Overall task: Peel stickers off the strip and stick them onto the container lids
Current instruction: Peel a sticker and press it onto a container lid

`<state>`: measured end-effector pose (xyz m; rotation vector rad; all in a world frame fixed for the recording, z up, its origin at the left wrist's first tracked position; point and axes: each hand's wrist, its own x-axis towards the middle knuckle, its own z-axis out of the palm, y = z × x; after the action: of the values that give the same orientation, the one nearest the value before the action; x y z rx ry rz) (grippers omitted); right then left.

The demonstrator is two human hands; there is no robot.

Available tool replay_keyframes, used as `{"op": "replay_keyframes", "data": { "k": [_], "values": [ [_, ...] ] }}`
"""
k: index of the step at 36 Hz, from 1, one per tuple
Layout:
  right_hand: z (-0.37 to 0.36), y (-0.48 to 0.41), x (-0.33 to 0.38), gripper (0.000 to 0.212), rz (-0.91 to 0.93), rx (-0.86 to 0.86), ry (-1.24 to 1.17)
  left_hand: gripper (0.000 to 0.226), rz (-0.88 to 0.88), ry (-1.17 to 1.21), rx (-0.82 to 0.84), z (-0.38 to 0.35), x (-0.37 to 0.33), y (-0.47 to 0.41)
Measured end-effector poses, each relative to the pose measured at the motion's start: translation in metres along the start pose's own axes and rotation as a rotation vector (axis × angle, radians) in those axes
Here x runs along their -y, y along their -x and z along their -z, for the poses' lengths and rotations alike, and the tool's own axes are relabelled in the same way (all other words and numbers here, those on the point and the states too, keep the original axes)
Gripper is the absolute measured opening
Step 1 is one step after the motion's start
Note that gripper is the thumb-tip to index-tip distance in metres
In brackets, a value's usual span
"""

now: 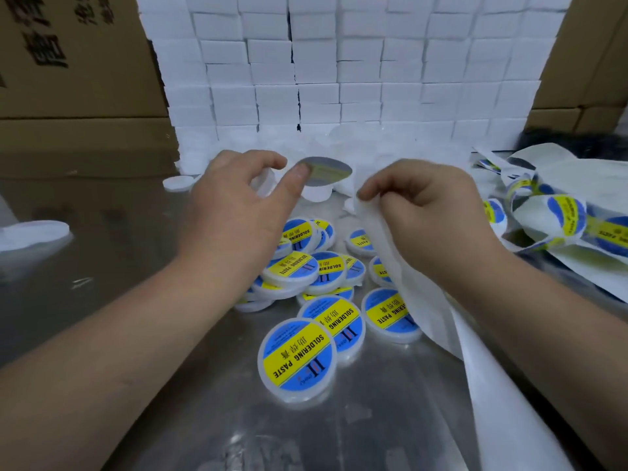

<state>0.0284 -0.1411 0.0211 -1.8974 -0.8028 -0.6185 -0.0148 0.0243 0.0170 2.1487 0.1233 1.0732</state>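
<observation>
Step in hand: sticker transfer. The left hand [238, 205] pinches the freed round sticker [329, 169] at its thumb tip, close above an unlabelled white container [317, 194]. The right hand [431, 212] pinches the backing strip [492, 385], which trails under its wrist. Next move, as judged: centre the sticker on the lid and press it flat.

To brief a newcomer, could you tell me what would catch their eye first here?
A pile of blue-and-yellow soldering paste lids fills the centre. Beyond it, the left hand holds a peeled sticker and the right hand pinches the backing strip. White boxes wall the back.
</observation>
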Motion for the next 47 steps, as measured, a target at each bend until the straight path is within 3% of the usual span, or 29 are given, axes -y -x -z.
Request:
{"op": "replay_keyframes", "data": {
  "k": [5,10,14,17,23,25,27,29,32,36,47],
  "values": [
    [-0.001,0.002,0.004,0.021,-0.153,0.081,-0.207,0.039,-0.043,-0.052,-0.018,0.001,-0.004,0.002],
    [0.001,-0.001,0.002,0.031,-0.254,0.031,-0.341,0.043,-0.096,-0.074,0.002,0.002,-0.004,0.003],
    [-0.001,-0.002,0.002,0.019,-0.301,0.014,-0.347,0.041,-0.155,-0.096,0.016,0.001,-0.003,0.004],
    [-0.003,-0.002,0.000,0.028,-0.298,-0.007,-0.325,0.045,-0.135,-0.123,0.028,0.001,-0.002,0.001],
    [-0.003,-0.004,-0.002,0.029,-0.282,-0.090,-0.246,0.018,-0.084,-0.201,0.082,-0.002,0.006,-0.004],
    [0.001,-0.007,-0.004,0.030,-0.311,-0.142,-0.288,0.019,0.031,-0.079,0.060,0.000,0.005,-0.008],
    [0.002,-0.008,-0.003,0.032,-0.318,-0.145,-0.336,0.026,0.229,0.277,0.069,0.002,-0.001,-0.011],
    [0.000,-0.005,0.001,0.033,-0.308,-0.080,-0.366,0.032,0.404,0.655,0.136,0.005,-0.008,-0.012],
    [-0.004,0.000,0.006,0.035,-0.295,0.106,-0.383,0.029,0.513,0.972,0.275,0.006,-0.011,-0.010],
    [-0.005,0.003,0.009,0.036,-0.291,0.267,-0.426,0.027,0.570,1.152,0.411,0.003,-0.010,-0.009],
    [-0.004,0.004,0.010,0.035,-0.296,0.346,-0.426,0.022,0.489,1.213,0.593,0.001,-0.009,-0.004]
  ]
}}
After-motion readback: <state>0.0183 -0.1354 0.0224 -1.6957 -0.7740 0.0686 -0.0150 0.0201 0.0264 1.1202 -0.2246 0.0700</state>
